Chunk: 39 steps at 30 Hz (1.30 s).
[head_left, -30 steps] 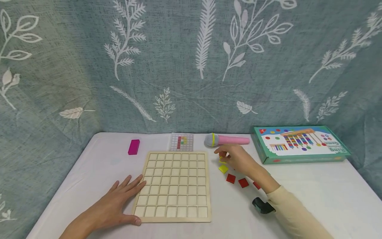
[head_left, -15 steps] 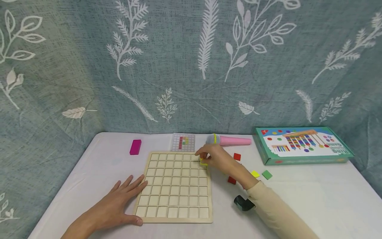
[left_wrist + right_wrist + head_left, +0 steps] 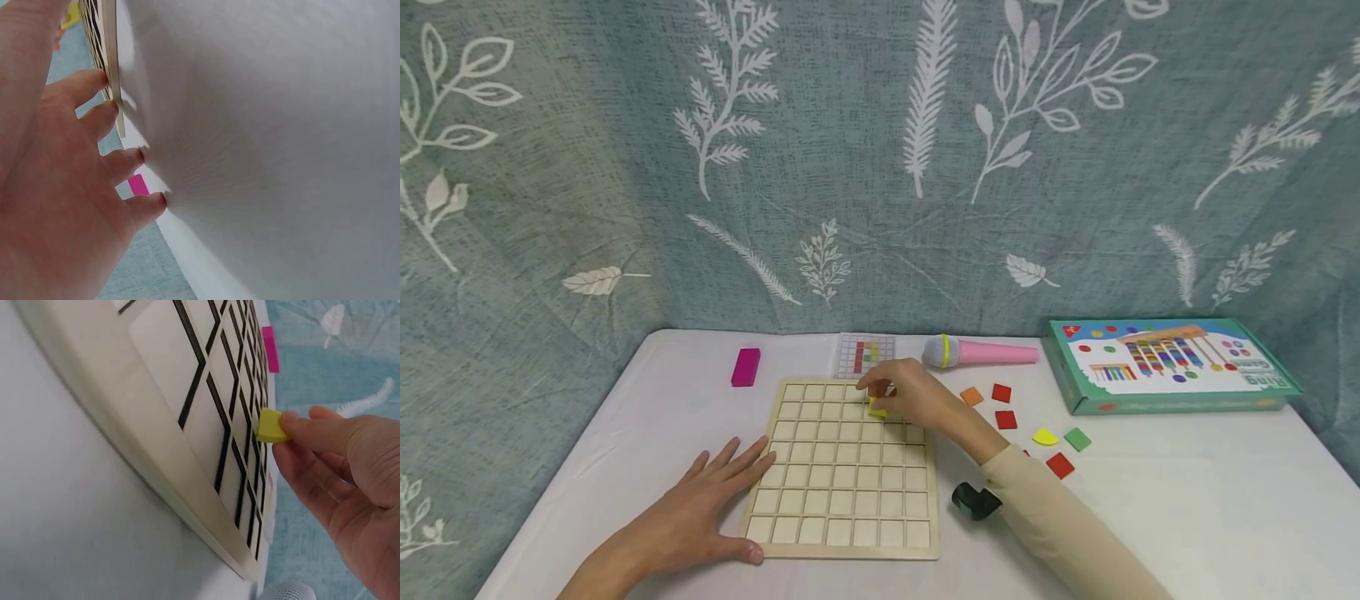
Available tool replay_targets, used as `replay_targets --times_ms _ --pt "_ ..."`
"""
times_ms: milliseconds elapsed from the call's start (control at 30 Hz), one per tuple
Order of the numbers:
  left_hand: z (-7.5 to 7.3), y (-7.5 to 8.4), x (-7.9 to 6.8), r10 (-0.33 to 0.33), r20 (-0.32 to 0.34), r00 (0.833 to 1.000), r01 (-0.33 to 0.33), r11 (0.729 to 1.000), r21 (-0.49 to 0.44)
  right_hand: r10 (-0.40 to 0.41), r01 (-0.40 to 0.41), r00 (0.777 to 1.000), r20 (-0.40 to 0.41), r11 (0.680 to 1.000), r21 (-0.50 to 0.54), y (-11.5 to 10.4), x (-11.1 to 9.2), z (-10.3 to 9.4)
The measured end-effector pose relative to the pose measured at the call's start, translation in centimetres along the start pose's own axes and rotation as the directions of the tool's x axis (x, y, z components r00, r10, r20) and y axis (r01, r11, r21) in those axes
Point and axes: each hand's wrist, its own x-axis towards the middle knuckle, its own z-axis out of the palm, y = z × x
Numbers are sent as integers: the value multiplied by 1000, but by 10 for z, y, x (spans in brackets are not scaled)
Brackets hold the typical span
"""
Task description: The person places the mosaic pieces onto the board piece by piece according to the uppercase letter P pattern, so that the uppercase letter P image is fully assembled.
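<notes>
My right hand (image 3: 917,398) pinches a small yellow tile (image 3: 270,426) between thumb and fingertips. It holds the tile over the upper right part of a pale wooden grid board (image 3: 840,552); in the right wrist view the tile stands tilted close to the grid, and I cannot tell whether it touches. My left hand (image 3: 692,510) lies with fingers spread at the board's left side, two fingertips touching the frame (image 3: 111,56) in the left wrist view. The thumb reaches the near left corner. A card (image 3: 850,343) printed with a coloured grid pattern lies behind the board, partly near the right hand.
Right of the board lie loose tiles: orange (image 3: 972,396), green (image 3: 1077,439), a yellow one with a curved edge (image 3: 1045,437) and several red (image 3: 1006,419). A pink toy microphone (image 3: 992,352), a green box (image 3: 1172,367) and a magenta block (image 3: 746,367) stand along the back.
My right hand has picked up the yellow tile from the loose tiles and carried it left over the board, uncovering the tiles behind it. The left hand stays in place.
</notes>
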Motion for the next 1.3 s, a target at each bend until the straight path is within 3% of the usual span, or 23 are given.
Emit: replay_targets --times_ms 433,667,833,1100,1300 --pt "0 1 2 -16 19 1000 17 1000 -14 70 -70 996 47 997 6 -3 5 8" --pt "0 2 3 -19 26 1000 19 999 -31 127 -127 992 2 992 -11 -7 1 13" --pt "-2 1 2 -37 32 999 39 998 -50 144 -143 990 12 989 -20 -11 1 14" --pt "-3 0 2 -13 22 1000 13 999 -42 71 -71 997 38 997 1 -10 -6 -14" --pt "-4 2 3 -20 31 999 22 999 -44 104 -103 994 22 994 -36 5 -28 -39"
